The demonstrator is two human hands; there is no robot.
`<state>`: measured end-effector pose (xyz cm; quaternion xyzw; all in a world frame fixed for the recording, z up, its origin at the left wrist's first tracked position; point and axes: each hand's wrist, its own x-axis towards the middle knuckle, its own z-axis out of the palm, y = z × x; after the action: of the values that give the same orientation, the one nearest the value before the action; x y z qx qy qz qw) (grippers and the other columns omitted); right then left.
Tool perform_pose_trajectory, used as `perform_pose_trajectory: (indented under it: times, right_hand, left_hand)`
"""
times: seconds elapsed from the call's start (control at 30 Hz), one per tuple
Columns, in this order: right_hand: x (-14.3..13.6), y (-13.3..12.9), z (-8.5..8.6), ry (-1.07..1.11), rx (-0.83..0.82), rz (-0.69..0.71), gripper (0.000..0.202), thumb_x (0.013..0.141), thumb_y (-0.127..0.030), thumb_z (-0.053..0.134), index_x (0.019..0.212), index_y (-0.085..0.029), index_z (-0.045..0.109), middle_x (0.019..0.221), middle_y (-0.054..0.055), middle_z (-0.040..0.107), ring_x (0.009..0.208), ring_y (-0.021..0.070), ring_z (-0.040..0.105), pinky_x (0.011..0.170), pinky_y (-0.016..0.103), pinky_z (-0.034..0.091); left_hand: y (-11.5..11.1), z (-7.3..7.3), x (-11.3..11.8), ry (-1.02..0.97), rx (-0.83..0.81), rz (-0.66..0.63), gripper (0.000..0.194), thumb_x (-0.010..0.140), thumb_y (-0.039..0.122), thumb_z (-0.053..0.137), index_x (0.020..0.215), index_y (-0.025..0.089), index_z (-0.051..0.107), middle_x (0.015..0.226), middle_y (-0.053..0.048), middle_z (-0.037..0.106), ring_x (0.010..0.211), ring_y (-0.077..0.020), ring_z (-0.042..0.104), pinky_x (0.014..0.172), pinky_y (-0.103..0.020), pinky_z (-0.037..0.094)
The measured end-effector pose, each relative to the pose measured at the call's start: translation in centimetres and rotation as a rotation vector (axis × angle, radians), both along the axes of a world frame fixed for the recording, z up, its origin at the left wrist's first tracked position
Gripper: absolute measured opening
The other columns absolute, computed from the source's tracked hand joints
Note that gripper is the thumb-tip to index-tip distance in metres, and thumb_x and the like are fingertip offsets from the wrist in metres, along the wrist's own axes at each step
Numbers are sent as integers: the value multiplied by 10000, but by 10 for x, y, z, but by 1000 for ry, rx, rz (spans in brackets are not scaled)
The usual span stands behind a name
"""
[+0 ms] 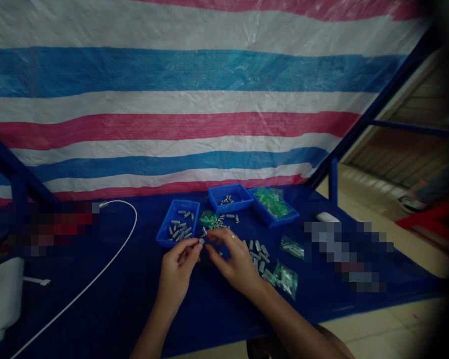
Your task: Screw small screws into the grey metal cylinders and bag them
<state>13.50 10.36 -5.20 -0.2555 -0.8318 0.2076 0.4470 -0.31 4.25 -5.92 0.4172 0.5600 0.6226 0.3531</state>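
Fingers of the left hand are pinching a metal piece beside the leftmost blue tray; the right hand is hovering near, fingers parted. Work is looking unfinished: metal cylinders are lying inside that tray, and loose cylinders are waiting right of it.

2 hands, 3 blue trays

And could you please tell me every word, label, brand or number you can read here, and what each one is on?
None can be read.
Small metal piece in the left hand: too small to show any marking.
Green bag at the right: any print is too blurred to read.
Striped sheet: stripes, no legible lettering.
Left patch and right patch on the table: pixelated, unreadable.
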Motion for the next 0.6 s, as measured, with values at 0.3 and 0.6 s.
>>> perform_pose_trajectory:
  times: [0.3, 0.6]
  right_hand:
    - [-2, 3, 6, 45, -420, 62, 144, 881, -295, 519, 921, -197, 616, 807, 6, 659, 734, 136, 614, 640, 239, 478]
    - [-6, 2, 2, 87, -542, 152, 157, 879, -319, 519, 865, -196, 616, 760, -7, 630, 725, 131, 597, 654, 237, 464]
  left_hand:
    - [0, -4, 0, 87, 23, 62, 230, 754, 319, 656, 926, 176, 708, 720, -17, 683, 575, -122, 587, 524, -204, 468]
    - [0, -5, 0, 111, 56, 48, 219, 771, 295, 633, 945, 190, 715, 858, -42, 690, 592, -120, 593, 516, -208, 472]
